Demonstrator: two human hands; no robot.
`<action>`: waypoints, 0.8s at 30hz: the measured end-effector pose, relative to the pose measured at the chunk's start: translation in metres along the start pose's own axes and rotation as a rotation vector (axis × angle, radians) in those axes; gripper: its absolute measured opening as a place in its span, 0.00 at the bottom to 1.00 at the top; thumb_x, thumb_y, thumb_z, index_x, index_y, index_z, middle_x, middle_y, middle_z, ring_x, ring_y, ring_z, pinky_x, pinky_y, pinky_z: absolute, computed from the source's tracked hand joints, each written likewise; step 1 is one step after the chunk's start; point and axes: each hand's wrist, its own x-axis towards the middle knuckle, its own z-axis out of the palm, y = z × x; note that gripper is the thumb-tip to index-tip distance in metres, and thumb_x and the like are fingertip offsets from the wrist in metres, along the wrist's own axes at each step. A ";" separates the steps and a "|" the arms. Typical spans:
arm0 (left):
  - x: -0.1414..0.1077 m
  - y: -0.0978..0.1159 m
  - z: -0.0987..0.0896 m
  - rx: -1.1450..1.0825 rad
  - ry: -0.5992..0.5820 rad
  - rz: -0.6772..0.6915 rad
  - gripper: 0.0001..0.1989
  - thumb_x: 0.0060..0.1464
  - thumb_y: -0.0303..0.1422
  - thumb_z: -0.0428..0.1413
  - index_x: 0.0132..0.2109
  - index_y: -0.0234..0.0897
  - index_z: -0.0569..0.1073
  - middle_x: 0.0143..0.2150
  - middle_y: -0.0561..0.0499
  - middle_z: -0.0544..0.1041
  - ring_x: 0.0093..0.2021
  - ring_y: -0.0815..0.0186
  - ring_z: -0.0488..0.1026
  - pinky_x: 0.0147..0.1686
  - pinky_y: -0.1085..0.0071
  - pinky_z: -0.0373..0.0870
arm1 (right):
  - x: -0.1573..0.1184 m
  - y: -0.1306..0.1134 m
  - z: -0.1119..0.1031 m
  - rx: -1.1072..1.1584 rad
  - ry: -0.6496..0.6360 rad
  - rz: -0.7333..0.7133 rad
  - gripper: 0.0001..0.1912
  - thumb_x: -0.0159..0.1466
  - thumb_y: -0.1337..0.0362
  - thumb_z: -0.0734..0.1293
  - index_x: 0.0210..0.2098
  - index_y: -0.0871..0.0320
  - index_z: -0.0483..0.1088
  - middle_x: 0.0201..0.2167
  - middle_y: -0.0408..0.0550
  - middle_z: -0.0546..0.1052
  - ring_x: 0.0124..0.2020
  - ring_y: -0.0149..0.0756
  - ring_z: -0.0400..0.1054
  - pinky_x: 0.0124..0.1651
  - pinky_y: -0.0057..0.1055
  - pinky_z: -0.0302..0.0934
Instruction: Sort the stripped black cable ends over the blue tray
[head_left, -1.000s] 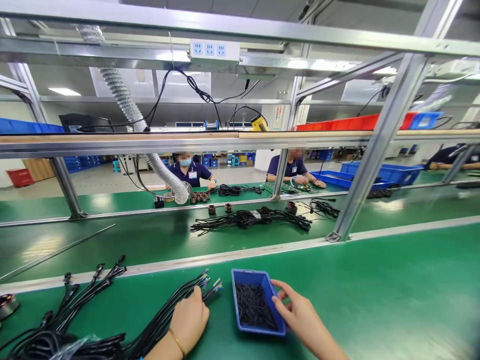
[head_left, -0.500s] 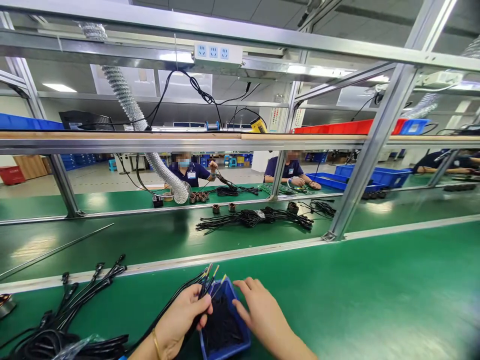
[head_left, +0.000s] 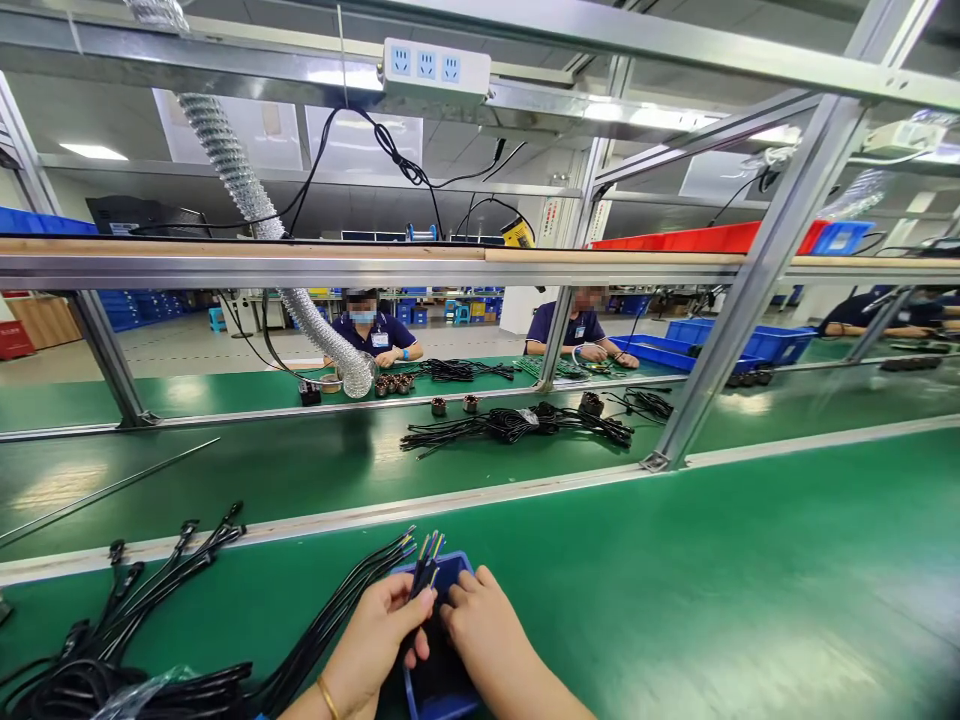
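Note:
My left hand (head_left: 386, 630) is closed around a few black cables (head_left: 424, 568), whose stripped ends show thin coloured wires fanned upward. Just under both hands stands a small blue bin (head_left: 457, 562) with dark contents; single pieces cannot be made out. My right hand (head_left: 487, 622) reaches over the bin's right side, its fingers curled down inside and their tips hidden. More black cables (head_left: 337, 610) with coloured wire ends lie on the green table left of my left hand.
A coiled bundle of black cables with connectors (head_left: 150, 610) lies at the left. Beyond the white ledge are another cable bundle (head_left: 517, 425) and a thin metal rod (head_left: 112, 490). A metal post (head_left: 757, 290) rises at the right. Two co-workers sit across, others far right.
My right hand has moved left and down into the bin, its spread fingers now curled. My left hand still holds the cables. A co-worker across has lowered a raised hand.

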 end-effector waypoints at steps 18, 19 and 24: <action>-0.010 0.004 0.003 0.131 -0.047 -0.017 0.12 0.48 0.39 0.56 0.33 0.33 0.70 0.17 0.59 0.63 0.19 0.73 0.56 0.26 0.73 0.55 | -0.021 0.002 -0.021 1.081 0.273 0.286 0.10 0.64 0.67 0.63 0.37 0.55 0.77 0.34 0.48 0.79 0.31 0.35 0.74 0.35 0.27 0.68; -0.010 0.005 0.003 0.142 -0.039 -0.007 0.11 0.48 0.38 0.55 0.33 0.33 0.70 0.16 0.60 0.62 0.19 0.73 0.54 0.26 0.73 0.54 | -0.021 0.002 -0.024 1.191 0.274 0.343 0.09 0.63 0.64 0.65 0.36 0.56 0.78 0.33 0.48 0.80 0.29 0.35 0.73 0.33 0.27 0.68; -0.011 0.005 0.001 0.094 -0.064 -0.017 0.13 0.48 0.40 0.56 0.34 0.32 0.72 0.16 0.58 0.63 0.20 0.71 0.56 0.26 0.72 0.54 | -0.018 -0.005 -0.041 1.585 0.361 0.597 0.13 0.53 0.56 0.75 0.32 0.58 0.79 0.25 0.47 0.80 0.26 0.34 0.72 0.32 0.27 0.68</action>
